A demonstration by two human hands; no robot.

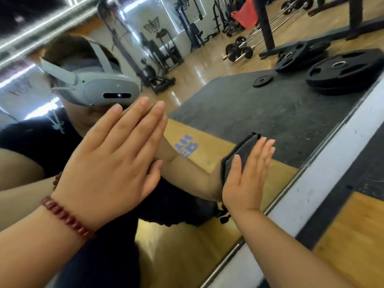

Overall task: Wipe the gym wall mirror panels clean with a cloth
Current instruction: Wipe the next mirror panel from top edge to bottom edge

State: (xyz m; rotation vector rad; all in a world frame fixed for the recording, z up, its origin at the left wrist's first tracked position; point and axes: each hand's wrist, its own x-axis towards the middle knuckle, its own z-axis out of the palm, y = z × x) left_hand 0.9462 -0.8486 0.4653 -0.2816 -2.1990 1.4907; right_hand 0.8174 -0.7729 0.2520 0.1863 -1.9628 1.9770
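Observation:
The wall mirror (218, 65) fills most of the head view and reflects the gym and me wearing a grey headset. My left hand (110, 163), with a red bead bracelet on the wrist, lies flat against the glass with straight fingers. My right hand (249, 173) presses a folded dark grey cloth (241, 152) flat against the mirror low down, close to its bottom edge. The fingers are straight over the cloth. Part of the cloth is hidden under the palm.
A metal strip (291, 190) and a white baseboard (324, 173) run along the mirror's bottom edge. Wooden floor (353, 235) with a dark rubber band lies at the right. Black weight plates (340, 73), barbells and racks show as reflections.

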